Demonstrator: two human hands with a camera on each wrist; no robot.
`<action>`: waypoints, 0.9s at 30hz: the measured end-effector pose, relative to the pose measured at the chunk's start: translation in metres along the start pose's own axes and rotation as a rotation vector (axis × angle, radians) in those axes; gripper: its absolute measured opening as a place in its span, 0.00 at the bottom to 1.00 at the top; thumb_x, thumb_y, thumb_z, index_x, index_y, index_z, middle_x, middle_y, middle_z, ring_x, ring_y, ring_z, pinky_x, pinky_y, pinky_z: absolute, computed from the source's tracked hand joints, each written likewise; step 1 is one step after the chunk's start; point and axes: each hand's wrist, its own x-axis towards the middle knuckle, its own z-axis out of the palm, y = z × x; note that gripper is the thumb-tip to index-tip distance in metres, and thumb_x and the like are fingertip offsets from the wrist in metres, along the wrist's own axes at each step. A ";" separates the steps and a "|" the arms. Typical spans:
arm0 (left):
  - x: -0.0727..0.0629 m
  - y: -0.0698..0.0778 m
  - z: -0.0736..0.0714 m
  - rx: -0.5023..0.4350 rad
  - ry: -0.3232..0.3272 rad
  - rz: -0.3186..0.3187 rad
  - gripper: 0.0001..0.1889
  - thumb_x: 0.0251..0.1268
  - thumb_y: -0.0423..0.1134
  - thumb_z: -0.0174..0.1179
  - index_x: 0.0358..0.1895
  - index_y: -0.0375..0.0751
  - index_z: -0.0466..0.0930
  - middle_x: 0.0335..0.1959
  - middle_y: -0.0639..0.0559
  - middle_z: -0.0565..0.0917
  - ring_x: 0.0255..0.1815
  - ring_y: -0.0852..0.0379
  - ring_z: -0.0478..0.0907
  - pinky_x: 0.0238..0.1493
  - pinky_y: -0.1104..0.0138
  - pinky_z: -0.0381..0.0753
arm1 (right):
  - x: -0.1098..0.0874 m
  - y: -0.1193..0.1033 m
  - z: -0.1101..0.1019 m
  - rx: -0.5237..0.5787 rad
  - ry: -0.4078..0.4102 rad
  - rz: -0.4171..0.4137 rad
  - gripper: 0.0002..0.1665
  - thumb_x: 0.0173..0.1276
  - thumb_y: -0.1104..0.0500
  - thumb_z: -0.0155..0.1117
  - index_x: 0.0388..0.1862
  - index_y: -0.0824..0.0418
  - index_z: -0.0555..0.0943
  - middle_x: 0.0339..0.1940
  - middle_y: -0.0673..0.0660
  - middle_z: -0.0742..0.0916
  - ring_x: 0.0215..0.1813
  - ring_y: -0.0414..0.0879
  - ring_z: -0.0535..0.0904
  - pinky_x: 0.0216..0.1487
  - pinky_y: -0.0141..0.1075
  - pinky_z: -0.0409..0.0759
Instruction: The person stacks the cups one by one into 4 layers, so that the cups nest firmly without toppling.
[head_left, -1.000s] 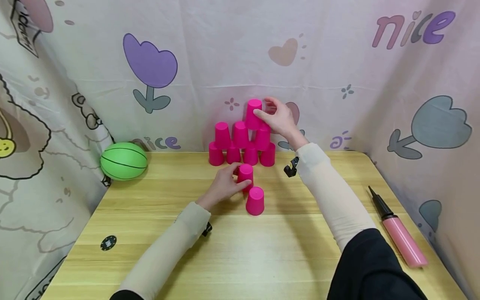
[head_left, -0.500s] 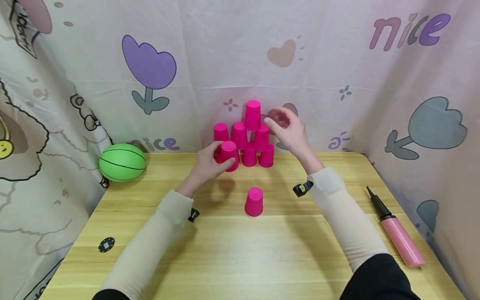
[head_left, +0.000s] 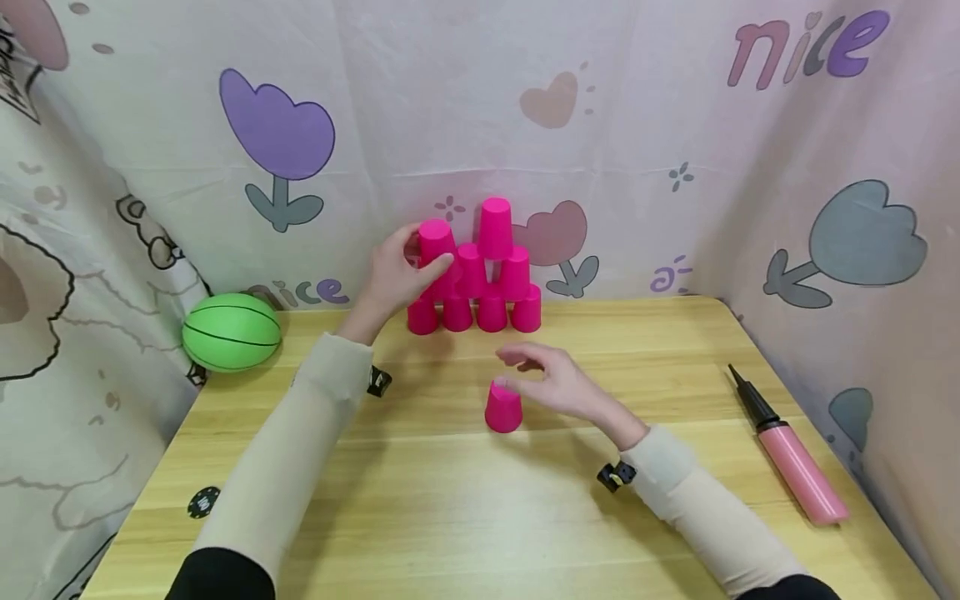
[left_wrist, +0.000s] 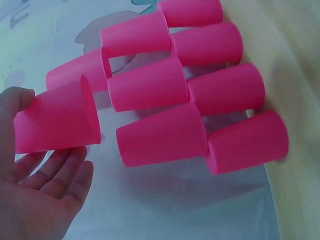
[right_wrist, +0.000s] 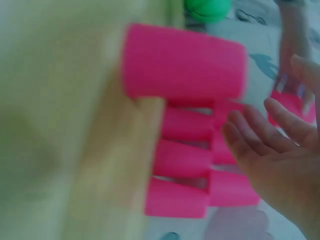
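Note:
My left hand (head_left: 392, 277) grips an upside-down pink plastic cup (left_wrist: 57, 122) by its sides, thumb on one side and fingers on the other. The left wrist view has its rim apart from the stacked cups. Behind it rises a cup pyramid (head_left: 491, 308): a bottom row of several cups, a second row, and one top cup (head_left: 496, 227) towards the right. Beside a lone upside-down cup (head_left: 503, 410), nearer the front, my right hand (head_left: 558, 383) holds nothing; its fingers are loosely spread, thumb overlapping the cup's top in the head view.
A green ball (head_left: 232, 332) sits at the table's back left. A black round chip (head_left: 203, 502) lies at the left, and a pink hand pump (head_left: 798, 467) with a black nozzle at the right. A printed curtain (head_left: 420, 92) hangs right behind the pyramid.
My left hand has carried its cup leftward and up to the pyramid's left side. My right hand has let go of the top cup and come down to the lone cup.

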 end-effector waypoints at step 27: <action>0.053 0.000 0.005 0.044 -0.012 -0.218 0.35 0.71 0.50 0.68 0.77 0.46 0.68 0.68 0.45 0.81 0.66 0.48 0.81 0.68 0.58 0.83 | -0.021 0.021 0.023 -0.017 -0.078 0.000 0.34 0.68 0.57 0.76 0.70 0.64 0.78 0.56 0.54 0.89 0.56 0.52 0.86 0.62 0.52 0.86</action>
